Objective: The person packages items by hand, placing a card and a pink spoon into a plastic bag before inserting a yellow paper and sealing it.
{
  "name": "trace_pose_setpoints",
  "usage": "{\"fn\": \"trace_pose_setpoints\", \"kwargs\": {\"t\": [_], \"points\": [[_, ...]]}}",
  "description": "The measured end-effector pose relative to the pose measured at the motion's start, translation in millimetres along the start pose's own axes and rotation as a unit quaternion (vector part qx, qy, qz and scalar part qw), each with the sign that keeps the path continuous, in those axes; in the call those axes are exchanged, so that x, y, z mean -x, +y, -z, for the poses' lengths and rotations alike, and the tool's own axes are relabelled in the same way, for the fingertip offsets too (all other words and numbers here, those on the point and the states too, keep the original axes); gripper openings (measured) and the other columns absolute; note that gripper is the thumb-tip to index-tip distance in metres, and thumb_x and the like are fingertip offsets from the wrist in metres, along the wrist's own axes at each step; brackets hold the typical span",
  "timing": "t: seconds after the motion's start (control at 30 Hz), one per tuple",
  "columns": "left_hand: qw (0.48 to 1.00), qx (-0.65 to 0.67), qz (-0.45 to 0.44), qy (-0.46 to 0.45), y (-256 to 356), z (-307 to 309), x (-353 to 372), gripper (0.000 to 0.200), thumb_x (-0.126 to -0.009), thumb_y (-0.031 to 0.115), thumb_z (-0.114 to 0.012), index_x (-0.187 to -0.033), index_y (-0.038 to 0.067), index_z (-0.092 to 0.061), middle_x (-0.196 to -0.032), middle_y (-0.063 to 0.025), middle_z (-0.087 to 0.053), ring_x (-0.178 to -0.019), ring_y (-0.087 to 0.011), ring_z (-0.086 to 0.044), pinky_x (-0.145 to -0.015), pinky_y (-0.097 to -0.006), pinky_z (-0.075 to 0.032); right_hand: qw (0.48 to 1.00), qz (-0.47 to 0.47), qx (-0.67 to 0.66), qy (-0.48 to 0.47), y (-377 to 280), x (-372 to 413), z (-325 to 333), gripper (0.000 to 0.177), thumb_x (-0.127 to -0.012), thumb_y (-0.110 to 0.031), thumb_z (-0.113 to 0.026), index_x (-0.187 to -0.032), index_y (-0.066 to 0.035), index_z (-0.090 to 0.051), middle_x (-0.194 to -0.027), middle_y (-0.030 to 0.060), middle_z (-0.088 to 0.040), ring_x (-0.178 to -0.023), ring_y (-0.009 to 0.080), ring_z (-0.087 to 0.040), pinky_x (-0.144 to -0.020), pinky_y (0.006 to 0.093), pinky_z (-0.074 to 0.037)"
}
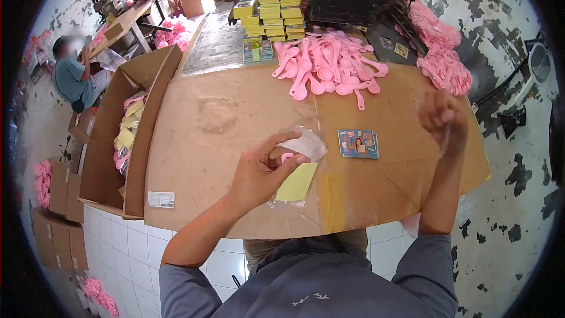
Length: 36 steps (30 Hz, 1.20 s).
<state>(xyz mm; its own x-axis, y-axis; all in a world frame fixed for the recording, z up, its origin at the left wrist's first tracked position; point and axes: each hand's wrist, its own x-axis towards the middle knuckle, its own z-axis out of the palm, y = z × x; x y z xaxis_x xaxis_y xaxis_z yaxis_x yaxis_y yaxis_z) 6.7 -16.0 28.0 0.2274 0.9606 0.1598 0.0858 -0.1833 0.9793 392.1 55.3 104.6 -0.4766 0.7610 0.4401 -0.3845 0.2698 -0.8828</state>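
Note:
My left hand (266, 168) is closed over the table near its front edge, thumb and fingers around a pink spoon (286, 157). Only a small pink end of that spoon shows; the fingers hide the rest. Just below the hand is a pale yellow card (296, 182) in a clear plastic bag, and more clear plastic bags (311, 146) lie beyond the fingers. Over the table's right side, my right hand (444, 118) is raised and smeared by motion, so I cannot see whether it holds anything. Between the hands lies a small stack of blue printed cards (358, 143).
A heap of pink spoons (329, 62) covers the table's far middle. Behind it stand stacks of yellow-edged cards (271, 15). A cardboard box (159, 82) with bagged items stands at the left. Pink bundles (444, 62) lie far right. Another person (73, 76) sits at far left.

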Motion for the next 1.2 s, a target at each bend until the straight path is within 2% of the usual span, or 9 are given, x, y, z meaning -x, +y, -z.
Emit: {"fn": "trace_pose_setpoints", "kwargs": {"t": [0.13, 0.2, 0.3, 0.4, 0.47, 0.6, 0.7, 0.9, 1.2], "points": [[0.999, 0.027, 0.024, -0.003, -1.6, -2.1, -2.3, 0.032, -0.099, 0.012, -0.071, -0.127, -0.002, -0.065, -0.094, -0.0054, -0.077, -0.065, 0.0006, -0.054, -0.056, -0.0196, -0.043, 0.964, -0.066, 0.253, 0.045, -13.2, 49.0, 120.7, 0.013, -0.087, 0.0, -0.059, -0.1, -0.003, -0.061, -0.096, 0.0117, -0.06, -0.083, 0.0237, -0.062, -0.075, 0.0295, -0.051], [0.998, 0.026, 0.049, -0.018, -0.6, 1.0, -3.1, 0.031, -0.1, 0.013, -0.069, -0.126, -0.003, -0.065, -0.1, -0.0092, -0.077, -0.078, -0.005, -0.061, -0.068, -0.0228, -0.048, 0.569, -0.064, 0.816, 0.077, 8.7, 71.9, 173.6, 0.036, -0.083, 0.006, -0.059, -0.118, -0.001, -0.063, -0.111, 0.0164, -0.065, -0.102, 0.0302, -0.065, -0.09, 0.0354, -0.051], [0.996, 0.041, 0.065, -0.034, -1.4, 2.1, -3.0, 0.03, -0.102, 0.014, -0.066, -0.125, -0.005, -0.065, -0.108, -0.0156, -0.076, -0.103, -0.0168, -0.071, -0.091, -0.0297, -0.056, 0.546, -0.065, 0.81, 0.204, 18.2, 89.8, 189.6, 0.061, -0.078, 0.012, -0.059, -0.137, -0.002, -0.058, -0.128, 0.0192, -0.064, -0.125, 0.0364, -0.057, -0.106, 0.042, -0.044], [0.994, 0.082, 0.067, -0.036, -1.8, 1.7, -3.1, 0.027, -0.104, 0.014, -0.063, -0.123, -0.005, -0.066, -0.109, -0.0163, -0.076, -0.103, -0.0182, -0.072, -0.092, -0.0306, -0.056, 0.605, -0.112, 0.767, 0.184, -9.3, 71.9, 145.6, 0.061, -0.079, 0.012, -0.061, -0.138, -0.005, -0.059, -0.132, 0.0218, -0.064, -0.127, 0.0381, -0.057, -0.108, 0.0436, -0.044], [0.991, 0.101, 0.077, -0.036, -0.9, 3.9, -5.3, 0.026, -0.105, 0.013, -0.061, -0.122, -0.006, -0.067, -0.108, -0.0159, -0.076, -0.102, -0.0182, -0.072, -0.092, -0.031, -0.056, 0.889, -0.166, 0.394, 0.163, -25.3, 66.4, 146.9, 0.064, -0.079, 0.013, -0.062, -0.14, -0.005, -0.058, -0.138, 0.0201, -0.061, -0.131, 0.0365, -0.055, -0.11, 0.0435, -0.043], [0.994, 0.085, 0.061, -0.032, -4.7, 7.0, -7.1, 0.024, -0.105, 0.013, -0.06, -0.117, -0.005, -0.071, -0.108, -0.0138, -0.076, -0.099, -0.0172, -0.072, -0.09, -0.0314, -0.057, 0.634, -0.181, 0.743, 0.118, 4.5, 68.0, 167.3, 0.06, -0.083, 0.01, -0.064, -0.141, -0.004, -0.058, -0.139, 0.0148, -0.063, -0.131, 0.0296, -0.057, -0.11, 0.0431, -0.043], [0.995, 0.065, 0.069, -0.026, -8.6, 9.3, -8.2, 0.021, -0.105, 0.012, -0.06, -0.114, -0.003, -0.073, -0.108, -0.0123, -0.076, -0.097, -0.0159, -0.072, -0.088, -0.031, -0.058, 0.64, -0.078, 0.751, 0.143, 11.3, 64.1, 153.9, 0.052, -0.087, 0.007, -0.064, -0.138, -0.002, -0.06, -0.132, 0.0122, -0.067, -0.126, 0.0257, -0.06, -0.11, 0.0423, -0.044], [0.989, 0.111, 0.097, -0.012, -5.7, 7.1, -9.0, 0.022, -0.104, 0.014, -0.062, -0.117, -0.002, -0.071, -0.102, -0.0104, -0.076, -0.089, -0.0109, -0.07, -0.077, -0.0265, -0.057, 0.889, -0.196, 0.39, 0.136, 11.7, 21.2, 74.2, 0.036, -0.092, -0.001, -0.068, -0.128, 0.002, -0.065, -0.121, 0.0116, -0.07, -0.117, 0.0211, -0.065, -0.103, 0.035, -0.049], [0.986, 0.135, 0.099, -0.015, -4.8, 7.9, -7.6, 0.019, -0.105, 0.011, -0.06, -0.116, -0.003, -0.068, -0.108, -0.0135, -0.076, -0.099, -0.016, -0.072, -0.086, -0.0308, -0.06, 0.962, -0.158, 0.217, -0.044, 5.1, 23.1, 152.7, 0.038, -0.096, -0.016, -0.07, -0.13, 0.0, -0.063, -0.115, 0.0116, -0.071, -0.113, 0.023, -0.067, -0.101, 0.0379, -0.051]]}}
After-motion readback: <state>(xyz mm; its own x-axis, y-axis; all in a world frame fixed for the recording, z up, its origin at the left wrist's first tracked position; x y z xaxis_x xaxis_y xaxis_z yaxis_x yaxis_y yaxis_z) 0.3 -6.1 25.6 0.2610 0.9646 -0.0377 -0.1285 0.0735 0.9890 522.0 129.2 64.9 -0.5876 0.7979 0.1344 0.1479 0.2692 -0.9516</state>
